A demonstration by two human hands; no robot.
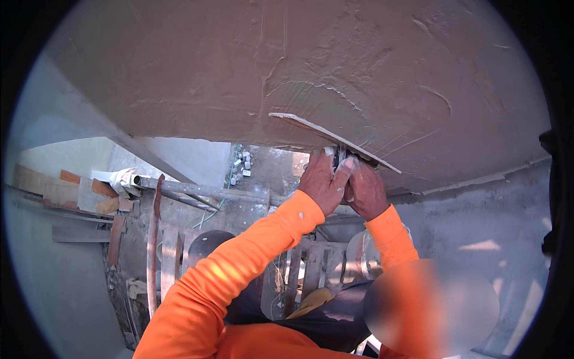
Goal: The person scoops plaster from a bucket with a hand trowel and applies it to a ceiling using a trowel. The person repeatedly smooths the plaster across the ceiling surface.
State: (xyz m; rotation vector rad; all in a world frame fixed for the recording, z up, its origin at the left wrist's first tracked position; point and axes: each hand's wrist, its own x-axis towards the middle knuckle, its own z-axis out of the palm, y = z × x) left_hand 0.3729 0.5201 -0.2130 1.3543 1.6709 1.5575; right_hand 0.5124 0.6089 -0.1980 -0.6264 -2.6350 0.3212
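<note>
A plastering trowel (332,136) lies with its long thin blade against the brown, wet-looking plastered surface (353,66). Pale plaster coats the blade's edge. My left hand (321,182) and my right hand (365,186) are both closed at the trowel's handle, side by side and touching each other. Most of the handle is hidden behind my fingers. White plaster smears mark my left thumb and fingers. Ridges and curved stroke marks show in the plaster above the blade. A blurred patch covers part of my right forearm.
Below me is a scaffold with wooden planks (311,269), a horizontal metal pipe (239,194) and a rusty upright pole (155,245). Grey walls (472,239) close in on the right and left. Small pale blocks (242,164) lie on the ground far below.
</note>
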